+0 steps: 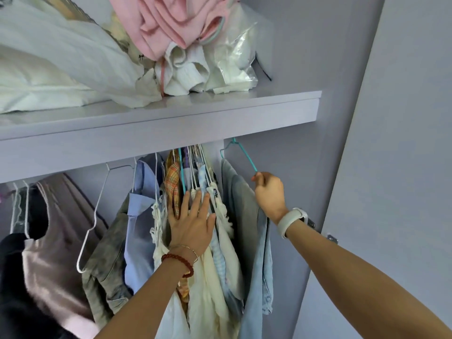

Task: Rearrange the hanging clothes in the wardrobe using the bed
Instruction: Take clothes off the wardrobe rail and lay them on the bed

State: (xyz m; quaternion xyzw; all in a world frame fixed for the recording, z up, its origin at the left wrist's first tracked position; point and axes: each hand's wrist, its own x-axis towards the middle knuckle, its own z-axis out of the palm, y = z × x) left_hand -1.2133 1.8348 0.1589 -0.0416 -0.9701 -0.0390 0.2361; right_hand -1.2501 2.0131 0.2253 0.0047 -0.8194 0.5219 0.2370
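No legible text, labels, brands, numbers or signs were found. Hanging clothes (195, 216) below shelf (171, 123) carried no readable print. Folded items above shelf showed no lettering. Watch (292, 221) at right of clothes faced away; no display was readable.

Left of the right hand (270, 195), jeans (244, 216) hang close; beyond them packed clothes (195, 182) under the left hand (192, 225) leave no gap. To its right, bare wardrobe wall (300, 172).
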